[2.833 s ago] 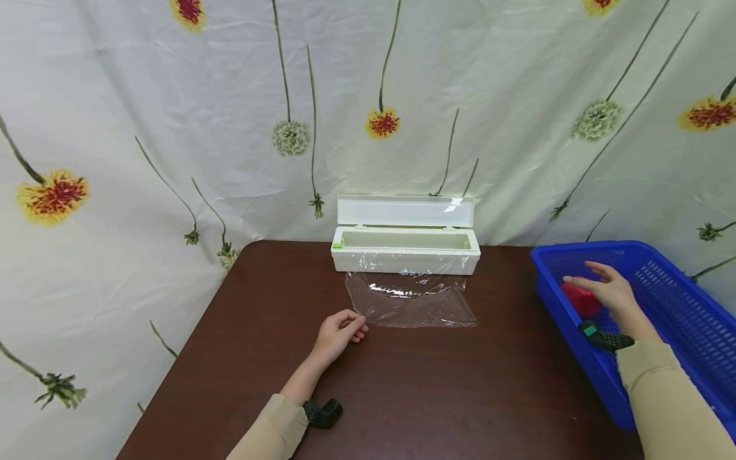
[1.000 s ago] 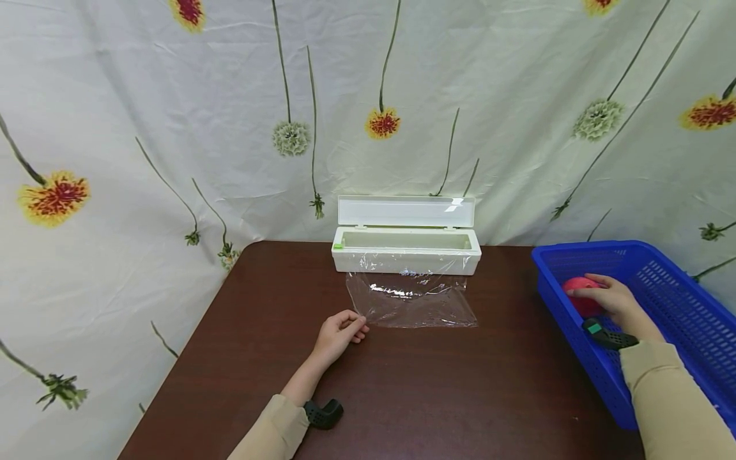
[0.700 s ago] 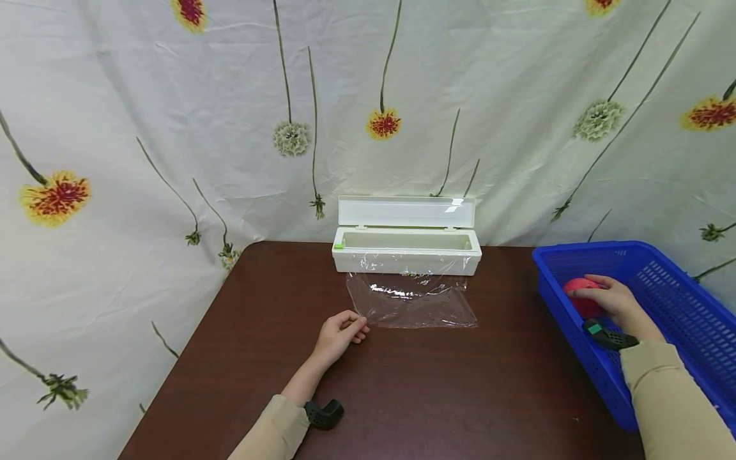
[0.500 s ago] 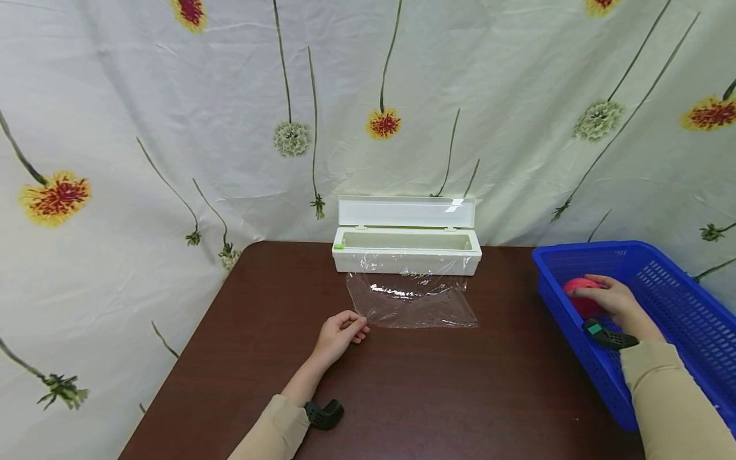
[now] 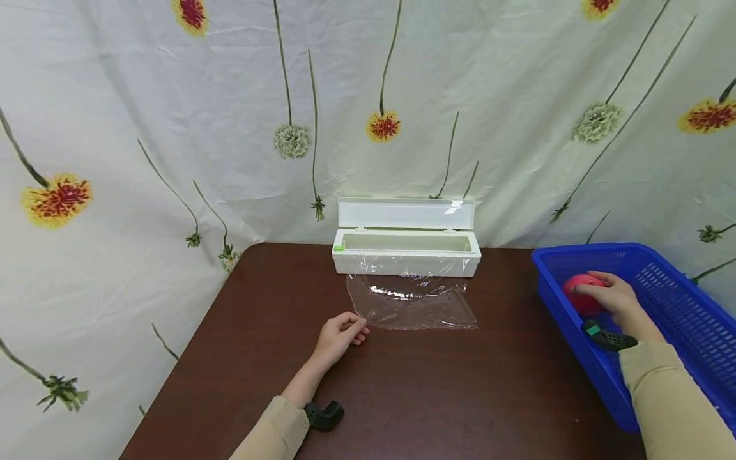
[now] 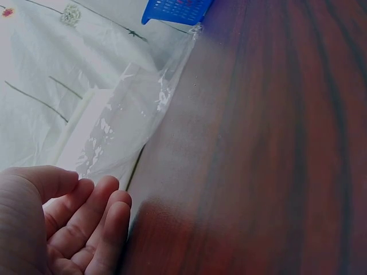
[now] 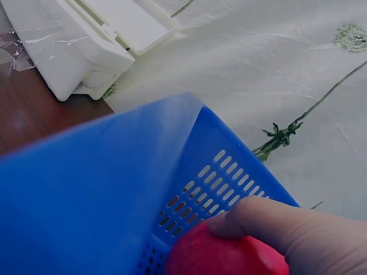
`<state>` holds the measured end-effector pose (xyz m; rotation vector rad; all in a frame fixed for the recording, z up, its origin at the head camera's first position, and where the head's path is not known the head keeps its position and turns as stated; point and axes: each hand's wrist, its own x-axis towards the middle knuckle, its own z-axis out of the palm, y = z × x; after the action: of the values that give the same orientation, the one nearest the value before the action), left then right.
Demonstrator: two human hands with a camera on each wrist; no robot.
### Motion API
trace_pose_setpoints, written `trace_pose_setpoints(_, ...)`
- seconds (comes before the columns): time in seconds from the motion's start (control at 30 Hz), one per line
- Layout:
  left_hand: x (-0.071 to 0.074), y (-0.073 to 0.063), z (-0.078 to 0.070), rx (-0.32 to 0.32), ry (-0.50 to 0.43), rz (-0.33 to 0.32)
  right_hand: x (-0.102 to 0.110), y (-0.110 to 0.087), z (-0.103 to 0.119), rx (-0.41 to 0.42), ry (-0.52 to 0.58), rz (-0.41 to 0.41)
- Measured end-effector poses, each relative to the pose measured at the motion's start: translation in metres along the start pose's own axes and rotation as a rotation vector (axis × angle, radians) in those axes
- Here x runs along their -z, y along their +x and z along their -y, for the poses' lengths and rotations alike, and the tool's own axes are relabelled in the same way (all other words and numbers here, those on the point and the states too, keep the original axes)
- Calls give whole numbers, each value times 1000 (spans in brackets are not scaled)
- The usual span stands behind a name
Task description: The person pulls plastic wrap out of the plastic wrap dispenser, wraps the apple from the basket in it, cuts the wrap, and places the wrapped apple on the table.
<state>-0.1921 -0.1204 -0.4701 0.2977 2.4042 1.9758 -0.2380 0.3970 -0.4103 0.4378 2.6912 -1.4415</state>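
Note:
Clear plastic wrap (image 5: 420,310) hangs over the front of an open white wrap dispenser box (image 5: 405,262) and spreads onto the table. My left hand (image 5: 339,335) pinches the wrap's near left corner between thumb and forefinger. In the left wrist view, the film (image 6: 123,123) stretches away from the fingertips towards the box. My right hand (image 5: 618,300) reaches into a blue plastic basket (image 5: 581,354) and grips a red apple (image 5: 581,297). The thumb lies on the apple (image 7: 223,252) in the right wrist view; the other fingers are hidden there.
The dispenser's lid (image 5: 405,214) stands raised against a white flowered cloth (image 5: 230,96) behind the table. The dark brown wooden table (image 5: 437,396) runs between my left hand and the basket. The basket's tall perforated wall (image 7: 223,172) surrounds the apple.
Earlier my right hand was spread over the apple; since then its fingers have closed around it, and the apple has shifted slightly. My left hand and the wrap have stayed in place.

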Motion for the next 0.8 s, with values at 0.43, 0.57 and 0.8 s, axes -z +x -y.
trace_pose_setpoints(0.43,0,2,8,-26,8,-8,3,-4,13,-62,80,-55)
trace_pose_setpoints(0.57,-1,8,26,-21,-3,-30,3,-7,23,-79,111,-80)
trace_pose_setpoints(0.8,-1,10,34,-26,-1,-38,-2,-8,40,-81,148,-121)
